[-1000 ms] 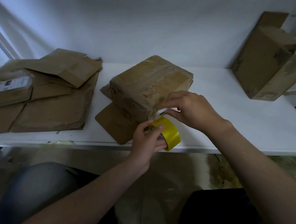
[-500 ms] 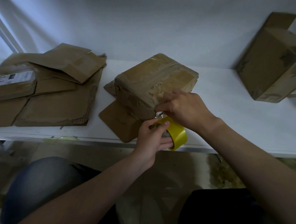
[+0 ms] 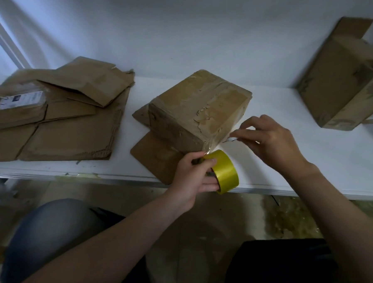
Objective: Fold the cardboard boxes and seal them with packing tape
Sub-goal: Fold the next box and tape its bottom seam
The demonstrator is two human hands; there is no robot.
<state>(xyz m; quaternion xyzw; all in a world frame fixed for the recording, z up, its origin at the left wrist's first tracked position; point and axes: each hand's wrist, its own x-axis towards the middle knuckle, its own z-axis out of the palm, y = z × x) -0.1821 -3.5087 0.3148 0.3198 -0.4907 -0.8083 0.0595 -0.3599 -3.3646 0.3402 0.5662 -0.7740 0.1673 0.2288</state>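
A worn brown cardboard box (image 3: 198,110) stands folded on the white table (image 3: 290,157), with two bottom flaps splayed out towards me. My left hand (image 3: 196,175) grips a yellow roll of packing tape (image 3: 225,170) just below the box's near corner. A clear strip of tape (image 3: 216,143) runs from the roll up along the box's near right edge. My right hand (image 3: 267,139) pinches a small thin blade-like tool (image 3: 232,139) at that strip, to the right of the box corner.
A pile of flattened cardboard boxes (image 3: 57,117) lies at the table's left, one bearing a white label. Another assembled box (image 3: 346,76) leans against the wall at the right. The table's front edge runs just under my left hand. My knees sit below.
My right hand has slid from the box's near corner out to the right, drawing the tape end along the box's side. The roll in my left hand has shifted slightly right.
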